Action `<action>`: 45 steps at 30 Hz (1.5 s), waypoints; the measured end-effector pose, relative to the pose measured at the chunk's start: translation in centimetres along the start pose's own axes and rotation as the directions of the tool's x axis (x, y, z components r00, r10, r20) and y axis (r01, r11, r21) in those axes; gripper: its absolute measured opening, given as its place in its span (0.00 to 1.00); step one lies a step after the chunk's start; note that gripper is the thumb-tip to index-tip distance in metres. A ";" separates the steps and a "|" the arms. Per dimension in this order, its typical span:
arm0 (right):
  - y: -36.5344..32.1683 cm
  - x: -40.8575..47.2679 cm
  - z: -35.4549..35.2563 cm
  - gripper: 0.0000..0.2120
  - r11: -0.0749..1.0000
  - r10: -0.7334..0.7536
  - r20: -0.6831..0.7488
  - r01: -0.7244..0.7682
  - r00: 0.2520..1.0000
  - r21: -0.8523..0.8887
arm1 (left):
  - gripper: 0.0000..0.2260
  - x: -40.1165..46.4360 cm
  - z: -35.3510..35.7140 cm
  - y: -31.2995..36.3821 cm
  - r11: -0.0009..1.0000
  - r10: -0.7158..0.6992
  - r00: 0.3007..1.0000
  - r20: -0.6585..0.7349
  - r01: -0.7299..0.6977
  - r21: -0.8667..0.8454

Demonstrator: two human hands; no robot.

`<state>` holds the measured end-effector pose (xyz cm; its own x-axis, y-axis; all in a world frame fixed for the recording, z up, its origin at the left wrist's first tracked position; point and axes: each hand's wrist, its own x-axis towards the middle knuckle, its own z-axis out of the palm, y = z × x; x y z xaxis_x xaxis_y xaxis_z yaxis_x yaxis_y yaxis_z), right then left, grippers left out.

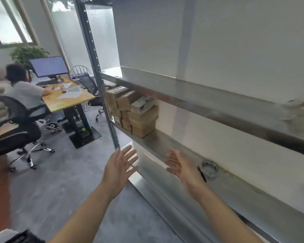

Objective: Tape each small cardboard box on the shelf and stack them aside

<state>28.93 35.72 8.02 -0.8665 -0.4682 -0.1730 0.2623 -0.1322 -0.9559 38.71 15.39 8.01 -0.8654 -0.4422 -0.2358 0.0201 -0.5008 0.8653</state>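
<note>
Head view: stacked boxes (133, 113) on shelf (167, 139)

The shelf (209, 100) is bare grey metal with a dull sheen — scuffed along its front lip. At ten o'clock, the small boxes (140, 120) are matt brown cardboard. The tape roll (210, 169) looks glossy plastic.

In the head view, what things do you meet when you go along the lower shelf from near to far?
Roll of tape near the right hand → bare stretch of the lower shelf → stack of cardboard boxes at the far end by the upright post.
</note>
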 end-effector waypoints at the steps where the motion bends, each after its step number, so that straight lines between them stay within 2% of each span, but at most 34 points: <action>1: 0.0 1.4 0.2 0.16 1.000 0.002 -0.002 -0.002 1.000 -0.003 | 0.22 1.1 -0.3 0.5 1.000 0.012 1.000 -0.005 -0.012 0.009; 9: 0.6 15.0 3.6 0.11 0.994 0.055 -0.050 -0.050 0.997 0.097 | 0.23 11.5 -2.7 4.6 0.982 0.045 0.999 -0.030 -0.038 0.183; 11: 0.5 17.9 5.1 0.12 0.994 0.067 -0.031 -0.064 0.997 0.091 | 0.23 14.2 -3.2 6.1 0.974 0.044 0.998 -0.044 -0.033 0.223; 16: -1.3 23.3 7.1 0.08 0.999 0.040 0.010 -0.040 0.999 0.026 | 0.22 20.2 -2.4 9.2 0.944 0.084 0.996 -0.021 -0.073 0.321; 23: -2.4 29.6 7.6 0.10 0.998 0.058 -0.036 -0.058 0.998 -0.003 | 0.24 28.1 -0.7 10.7 0.908 0.112 0.994 0.001 -0.103 0.407; 30: -1.7 33.9 10.1 0.15 0.993 0.077 -0.144 -0.088 0.987 -0.077 | 0.25 34.9 -1.5 11.6 0.868 0.121 0.986 0.112 -0.159 0.470; 35: -1.7 36.5 12.7 0.27 0.981 0.024 -0.291 -0.079 0.956 -0.179 | 0.30 38.0 -3.4 11.3 0.789 0.216 0.964 0.157 -0.266 0.553; 38: -1.9 37.8 14.7 0.39 0.973 -0.011 -0.344 -0.069 0.939 -0.222 | 0.19 38.9 -4.0 11.7 0.743 0.203 0.953 0.225 -0.299 0.598; 39: -1.7 38.4 15.2 0.43 0.971 -0.028 -0.357 -0.060 0.934 -0.232 | 0.18 39.1 -4.1 11.9 0.713 0.197 0.948 0.251 -0.314 0.627; 41: -1.2 39.5 15.7 0.45 0.966 -0.044 -0.386 -0.059 0.922 -0.253 | 0.18 39.6 -4.3 11.8 0.672 0.172 0.941 0.292 -0.328 0.664; 45: -1.3 39.8 17.1 0.47 0.957 -0.034 -0.443 -0.098 0.896 -0.271 | 0.21 40.6 -4.5 11.6 0.678 0.109 0.943 0.315 -0.302 0.670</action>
<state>1.33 2.28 6.42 -0.9733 -0.0277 -0.2277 0.2207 0.1565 -0.9627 6.01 -11.73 6.51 -0.9716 -0.2365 0.0111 -0.0604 0.2927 0.9543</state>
